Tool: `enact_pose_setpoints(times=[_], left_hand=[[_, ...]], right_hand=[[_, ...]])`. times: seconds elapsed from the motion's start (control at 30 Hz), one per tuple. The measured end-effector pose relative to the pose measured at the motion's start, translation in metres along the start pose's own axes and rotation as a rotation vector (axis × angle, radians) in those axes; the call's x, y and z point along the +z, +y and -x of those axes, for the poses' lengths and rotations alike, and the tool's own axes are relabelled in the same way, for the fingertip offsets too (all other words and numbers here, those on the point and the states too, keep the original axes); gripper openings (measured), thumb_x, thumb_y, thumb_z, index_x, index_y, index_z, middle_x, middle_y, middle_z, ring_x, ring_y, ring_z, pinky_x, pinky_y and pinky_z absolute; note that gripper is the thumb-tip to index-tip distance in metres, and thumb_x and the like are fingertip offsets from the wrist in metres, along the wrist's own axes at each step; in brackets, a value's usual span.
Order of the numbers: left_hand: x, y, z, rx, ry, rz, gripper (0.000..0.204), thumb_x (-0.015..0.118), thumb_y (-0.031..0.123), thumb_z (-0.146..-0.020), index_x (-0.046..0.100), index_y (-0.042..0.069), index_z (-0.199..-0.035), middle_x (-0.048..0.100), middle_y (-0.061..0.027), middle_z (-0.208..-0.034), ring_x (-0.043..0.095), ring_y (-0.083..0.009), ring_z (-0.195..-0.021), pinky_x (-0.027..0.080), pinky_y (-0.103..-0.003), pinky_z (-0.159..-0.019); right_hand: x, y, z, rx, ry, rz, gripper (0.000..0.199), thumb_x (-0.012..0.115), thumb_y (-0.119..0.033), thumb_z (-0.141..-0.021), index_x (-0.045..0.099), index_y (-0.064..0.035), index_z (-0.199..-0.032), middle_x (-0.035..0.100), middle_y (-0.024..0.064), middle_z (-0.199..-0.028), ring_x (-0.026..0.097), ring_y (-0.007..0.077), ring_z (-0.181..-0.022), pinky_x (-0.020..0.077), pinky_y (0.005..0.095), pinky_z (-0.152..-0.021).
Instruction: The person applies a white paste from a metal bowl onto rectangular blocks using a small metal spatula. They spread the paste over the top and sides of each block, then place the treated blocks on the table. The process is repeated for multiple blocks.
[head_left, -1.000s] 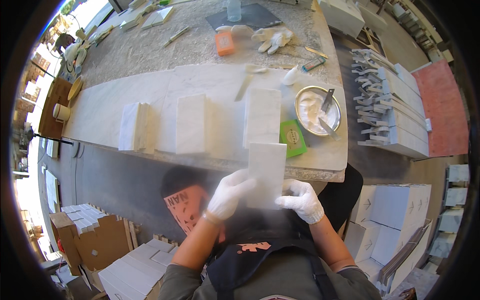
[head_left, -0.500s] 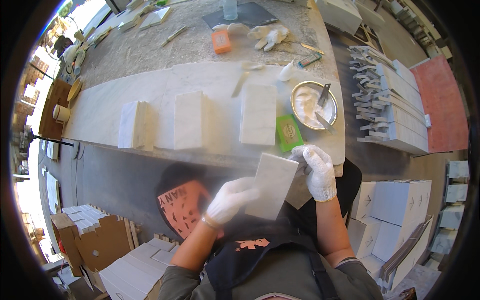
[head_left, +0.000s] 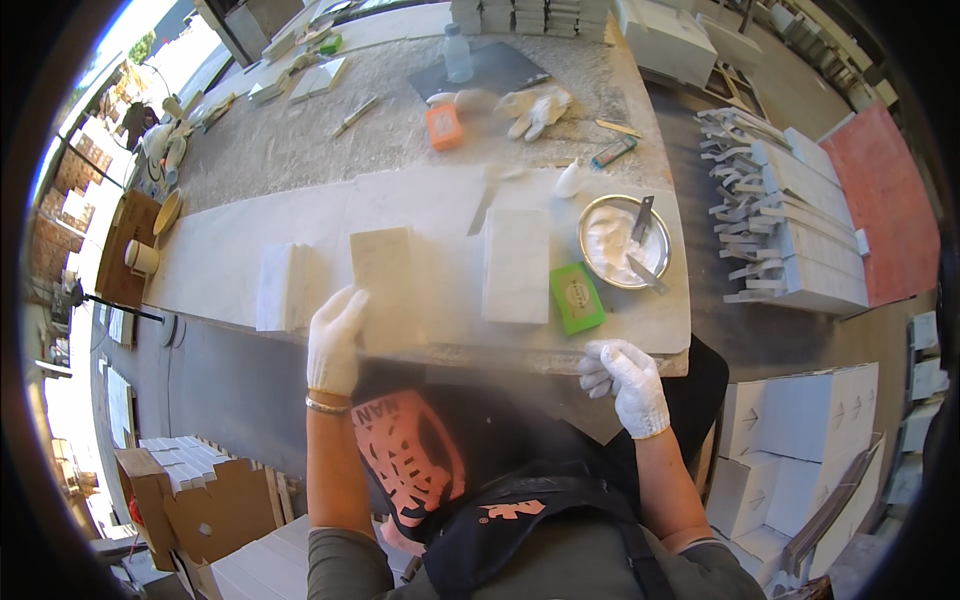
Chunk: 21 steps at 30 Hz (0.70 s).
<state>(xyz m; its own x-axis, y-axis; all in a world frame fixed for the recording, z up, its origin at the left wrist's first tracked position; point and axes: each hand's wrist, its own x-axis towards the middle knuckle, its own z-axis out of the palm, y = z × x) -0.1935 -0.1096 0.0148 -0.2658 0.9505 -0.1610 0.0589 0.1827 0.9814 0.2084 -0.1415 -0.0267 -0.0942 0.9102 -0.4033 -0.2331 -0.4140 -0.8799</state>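
My left hand, in a white knit glove, grips the lower left edge of a pale marble tile at the middle stack; whether the tile rests fully on the stack is blurred. My right hand, gloved too, is closed in front of the bench edge, and what its fingers hold, if anything, is hidden. Left of the middle stack stands another stack of white tiles, and to the right a third stack. Beside that lies a green box, close to a metal bowl of white paste with two putty knives.
On the bench are a small white bottle, an orange box, work gloves and a clear bottle. White cartons stand right of my legs, and an open brown carton at the lower left.
My left hand has carried the tile from in front of me, away and leftward to the middle stack. My right hand has come off the tile and moved slightly nearer to me.
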Motion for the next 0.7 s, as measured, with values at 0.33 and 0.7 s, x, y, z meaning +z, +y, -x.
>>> enact_pose_setpoints(times=[0.33,0.7], left_hand=[[0.003,0.014,-0.024,0.178,0.294,-0.948,0.034,0.069,0.024,-0.095,0.074,0.007,-0.124,0.074,-0.0123,-0.118,0.07,-0.0272,-0.103,0.054,-0.037,-0.089],[0.136,0.028,-0.067,0.683,-0.204,-0.957,0.056,0.066,0.036,-0.098,0.057,0.013,-0.149,0.051,-0.0157,-0.157,0.049,-0.0454,-0.14,0.044,-0.053,-0.113]], right_hand=[[0.003,-0.007,-0.002,0.053,-0.011,-0.023,0.028,0.065,-0.021,-0.104,0.072,0.0,-0.122,0.074,0.0094,-0.098,0.07,0.018,-0.082,0.054,0.0308,-0.072],[0.018,-0.002,-0.008,0.018,-0.038,0.047,0.035,0.062,-0.027,-0.105,0.069,0.0032,-0.123,0.076,0.0145,-0.1,0.072,0.0208,-0.079,0.0559,0.0312,-0.068]])
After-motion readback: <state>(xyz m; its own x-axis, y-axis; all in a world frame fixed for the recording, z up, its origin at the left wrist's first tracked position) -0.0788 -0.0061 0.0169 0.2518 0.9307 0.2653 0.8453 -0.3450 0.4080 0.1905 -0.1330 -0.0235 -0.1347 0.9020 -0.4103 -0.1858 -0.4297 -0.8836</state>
